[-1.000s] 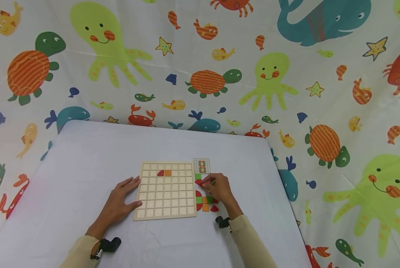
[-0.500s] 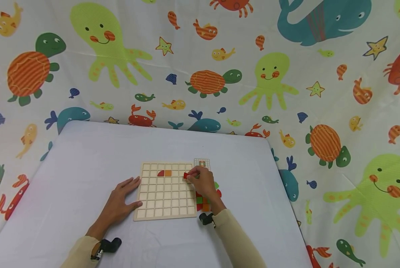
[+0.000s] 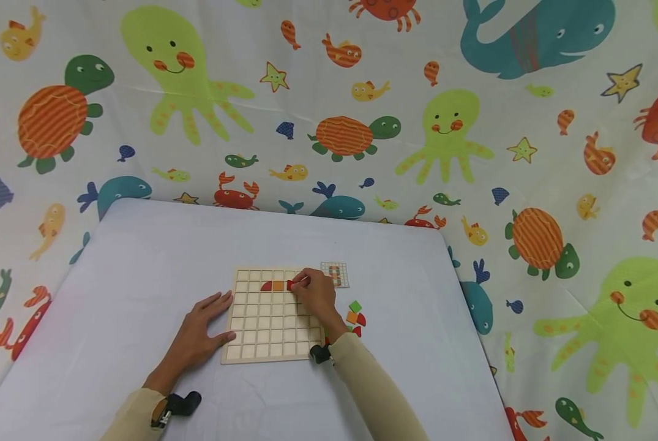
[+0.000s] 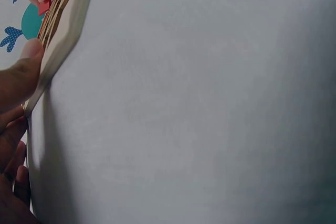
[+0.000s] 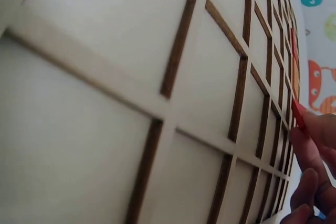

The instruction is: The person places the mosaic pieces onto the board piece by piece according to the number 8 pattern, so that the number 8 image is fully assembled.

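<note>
Red piece (image 3: 290, 285): my right grip (image 3: 314, 295) is pinching it; left grip (image 3: 198, 328), spread, is likely steadying the board's (image 3: 263, 337) left edge.

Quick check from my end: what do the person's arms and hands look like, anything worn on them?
The left hand and right hand are bare, without gloves. Both arms wear long, plain beige sleeves. A small, rounded black device sits at each wrist. I can't make out any markings.
</note>
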`<state>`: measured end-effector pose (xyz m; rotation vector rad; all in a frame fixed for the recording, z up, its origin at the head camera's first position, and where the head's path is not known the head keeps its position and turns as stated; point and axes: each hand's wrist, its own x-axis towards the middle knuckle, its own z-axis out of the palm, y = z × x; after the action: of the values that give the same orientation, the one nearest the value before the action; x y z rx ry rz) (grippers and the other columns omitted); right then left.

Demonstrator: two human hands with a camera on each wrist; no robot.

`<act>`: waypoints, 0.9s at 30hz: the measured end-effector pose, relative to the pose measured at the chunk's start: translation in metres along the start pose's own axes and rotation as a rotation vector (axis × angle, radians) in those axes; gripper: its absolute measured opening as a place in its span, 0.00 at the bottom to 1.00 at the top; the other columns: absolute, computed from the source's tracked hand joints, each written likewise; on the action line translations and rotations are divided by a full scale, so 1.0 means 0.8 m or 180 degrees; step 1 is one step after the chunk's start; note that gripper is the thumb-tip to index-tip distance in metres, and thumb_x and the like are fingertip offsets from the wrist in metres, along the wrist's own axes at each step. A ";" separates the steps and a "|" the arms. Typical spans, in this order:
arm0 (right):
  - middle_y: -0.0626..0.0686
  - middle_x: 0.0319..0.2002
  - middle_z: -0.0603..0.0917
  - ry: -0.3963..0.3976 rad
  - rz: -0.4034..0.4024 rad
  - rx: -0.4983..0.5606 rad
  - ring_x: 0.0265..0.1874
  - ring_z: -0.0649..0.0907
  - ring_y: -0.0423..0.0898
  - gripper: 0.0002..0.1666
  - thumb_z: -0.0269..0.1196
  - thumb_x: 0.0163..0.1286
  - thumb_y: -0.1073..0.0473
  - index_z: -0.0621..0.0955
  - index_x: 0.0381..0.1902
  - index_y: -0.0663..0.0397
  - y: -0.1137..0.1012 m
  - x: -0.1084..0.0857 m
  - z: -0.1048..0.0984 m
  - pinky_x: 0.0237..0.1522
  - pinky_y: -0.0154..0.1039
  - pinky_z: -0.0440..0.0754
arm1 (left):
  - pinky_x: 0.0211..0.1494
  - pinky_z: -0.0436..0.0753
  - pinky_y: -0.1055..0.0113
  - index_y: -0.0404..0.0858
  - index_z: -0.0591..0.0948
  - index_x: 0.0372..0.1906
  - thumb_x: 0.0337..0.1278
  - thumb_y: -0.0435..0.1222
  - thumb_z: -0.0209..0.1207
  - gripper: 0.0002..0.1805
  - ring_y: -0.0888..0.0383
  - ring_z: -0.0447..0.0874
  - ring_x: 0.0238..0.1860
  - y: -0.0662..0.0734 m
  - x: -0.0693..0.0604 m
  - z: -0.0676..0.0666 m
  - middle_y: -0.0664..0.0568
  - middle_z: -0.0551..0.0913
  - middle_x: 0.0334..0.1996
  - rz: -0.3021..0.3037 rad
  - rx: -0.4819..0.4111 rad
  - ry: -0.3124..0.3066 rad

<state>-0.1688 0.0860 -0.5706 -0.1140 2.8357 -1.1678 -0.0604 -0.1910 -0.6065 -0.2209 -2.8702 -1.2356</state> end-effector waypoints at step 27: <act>0.44 0.30 0.89 0.0015 -0.0070 -0.0304 0.26 0.81 0.37 0.03 0.72 0.72 0.57 0.92 0.37 0.44 -0.010 -0.001 0.007 0.25 0.31 0.72 | 0.73 0.62 0.25 0.37 0.69 0.80 0.53 0.39 0.79 0.49 0.31 0.59 0.80 0.001 -0.001 0.001 0.34 0.68 0.79 -0.0022 0.0017 -0.0001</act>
<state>-0.1672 0.0763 -0.5690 -0.1485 2.9016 -1.0376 -0.0596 -0.1901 -0.6066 -0.2114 -2.8766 -1.2288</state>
